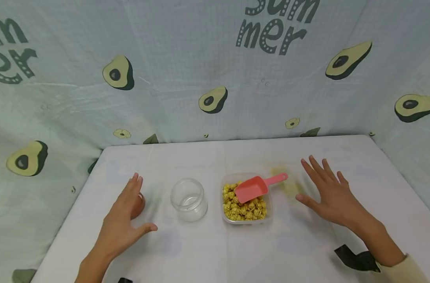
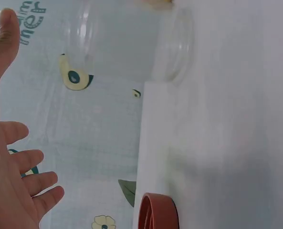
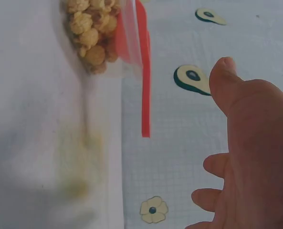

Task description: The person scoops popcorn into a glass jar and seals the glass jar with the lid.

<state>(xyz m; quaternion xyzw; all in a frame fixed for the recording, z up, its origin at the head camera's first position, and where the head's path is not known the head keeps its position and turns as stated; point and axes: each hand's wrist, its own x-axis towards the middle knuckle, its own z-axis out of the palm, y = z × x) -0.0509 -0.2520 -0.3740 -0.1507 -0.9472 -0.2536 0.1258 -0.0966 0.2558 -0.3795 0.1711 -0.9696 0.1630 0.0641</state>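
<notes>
Left hand (image 1: 124,220) flat above white table (image 1: 306,243), fingers straight and together, thumb apart, holding nothing; brown lid (image 1: 139,202) partly under fingertips. Empty clear jar (image 1: 189,199) just right of it. Right hand (image 1: 329,194) spread, fingers apart, holding nothing, near pink scoop (image 1: 257,187) lying in popcorn container (image 1: 268,218).

White desk (image 1: 207,251), covered plain, with a yellowish smear (image 1: 290,186) toward 2 o'clock from its middle. Behind and at both sides, pale checked cloth (image 1: 186,59), creased. Printed on it: a halved avocado (image 1: 213,100) at 12 o'clock above the far edge, dark "summer" lettering (image 1: 276,23) at 1 o'clock, a small flower (image 1: 121,133) at 10 o'clock.
</notes>
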